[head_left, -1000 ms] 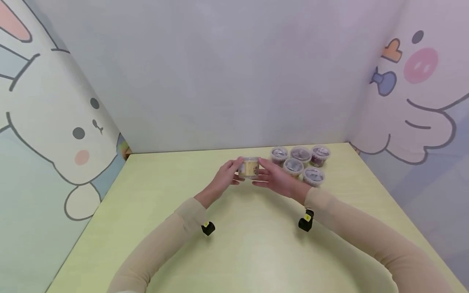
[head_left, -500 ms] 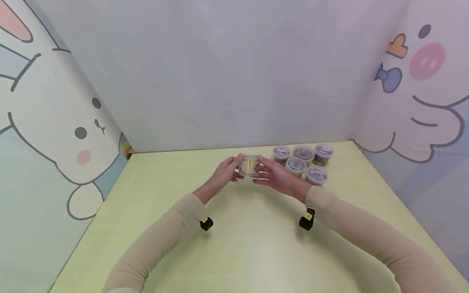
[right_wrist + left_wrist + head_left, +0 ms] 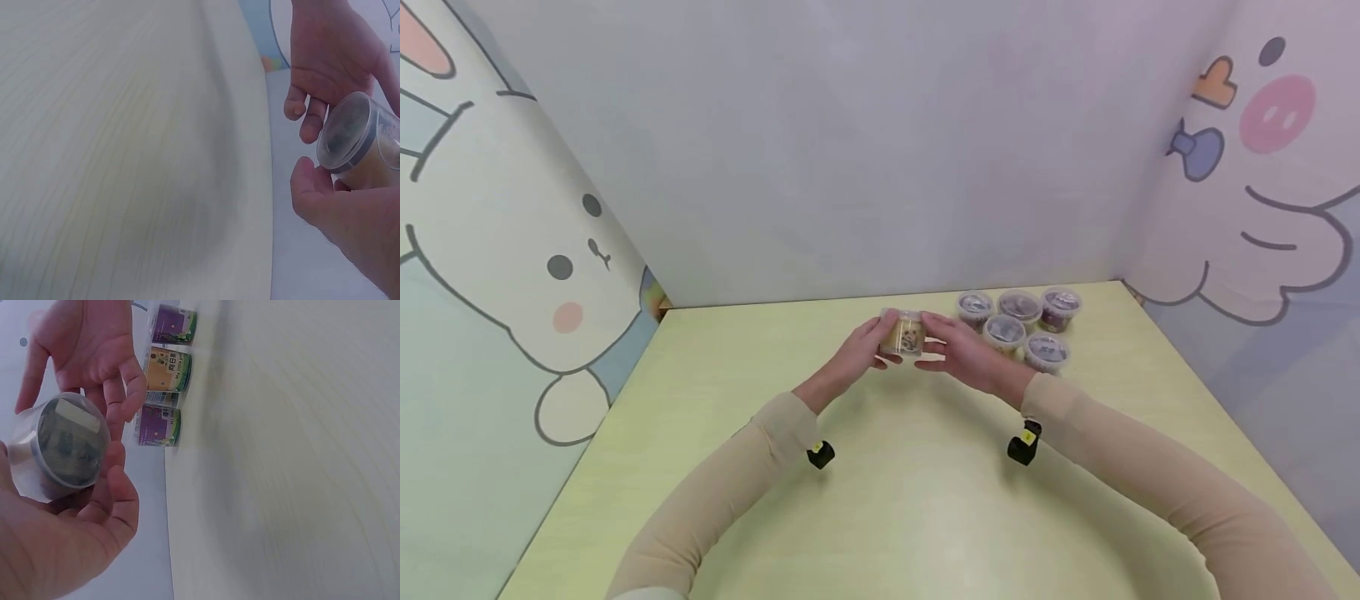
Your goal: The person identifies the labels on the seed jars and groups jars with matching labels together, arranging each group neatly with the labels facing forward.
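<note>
**Small tub lifted and turned between both hands**

Both hands held a small clear tub (image 3: pixel 905 333) above the far middle of the pale green table (image 3: pixel 880 500). The left hand (image 3: pixel 859 357) had its grip pinched on the tub's left side, thumb and fingertips curled round it; the right hand (image 3: pixel 964 358) pinched the opposite side in the same way. In the left wrist view the tub (image 3: pixel 59 445) showed its clear lid, with dark contents under it, and the right wrist view showed the tub (image 3: pixel 357 140) tilted, the yellow label wall to one side.

Compared with a second earlier, the tub sat slightly higher and further from the person, and a different part of its label faced the head camera, a dark printed patch where plain yellow had been. That suggested the hands had been rotating it, probably to inspect it or work at the lid, rather than setting it down.

Five more lidded tubs (image 3: pixel 1018 323) stood clustered just right of the hands, near the far right corner.
</note>
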`<state>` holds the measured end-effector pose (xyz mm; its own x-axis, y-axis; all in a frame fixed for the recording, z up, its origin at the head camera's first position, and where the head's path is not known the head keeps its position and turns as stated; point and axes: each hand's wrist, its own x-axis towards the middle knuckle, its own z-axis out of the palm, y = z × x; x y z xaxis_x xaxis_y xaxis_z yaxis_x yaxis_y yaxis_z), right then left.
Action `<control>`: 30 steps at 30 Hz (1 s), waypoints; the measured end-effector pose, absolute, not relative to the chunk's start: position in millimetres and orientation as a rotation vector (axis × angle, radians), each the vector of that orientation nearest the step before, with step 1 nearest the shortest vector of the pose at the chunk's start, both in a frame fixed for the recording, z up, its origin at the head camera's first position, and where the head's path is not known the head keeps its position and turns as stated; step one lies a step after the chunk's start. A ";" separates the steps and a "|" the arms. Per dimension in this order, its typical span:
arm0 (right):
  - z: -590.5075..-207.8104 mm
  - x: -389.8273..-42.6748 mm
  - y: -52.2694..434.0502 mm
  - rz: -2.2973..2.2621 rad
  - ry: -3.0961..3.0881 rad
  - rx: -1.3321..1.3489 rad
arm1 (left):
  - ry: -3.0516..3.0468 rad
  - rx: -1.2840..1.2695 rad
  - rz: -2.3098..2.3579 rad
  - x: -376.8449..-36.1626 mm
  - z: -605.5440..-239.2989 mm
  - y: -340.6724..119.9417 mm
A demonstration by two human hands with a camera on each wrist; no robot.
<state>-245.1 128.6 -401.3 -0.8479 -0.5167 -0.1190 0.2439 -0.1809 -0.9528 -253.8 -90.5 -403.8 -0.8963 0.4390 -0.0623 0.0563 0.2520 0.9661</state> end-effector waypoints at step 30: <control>-396.6 -247.1 117.1 -2.050 1.702 -0.330 | 2.341 0.458 1.608 -251.2 -401.9 -106.7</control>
<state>-247.1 117.1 -396.6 -0.8688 -0.4846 -0.1020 0.1892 -0.1345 -0.9727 -251.2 -106.7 -401.9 -0.9154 0.4008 -0.0376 0.1087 0.3361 0.9355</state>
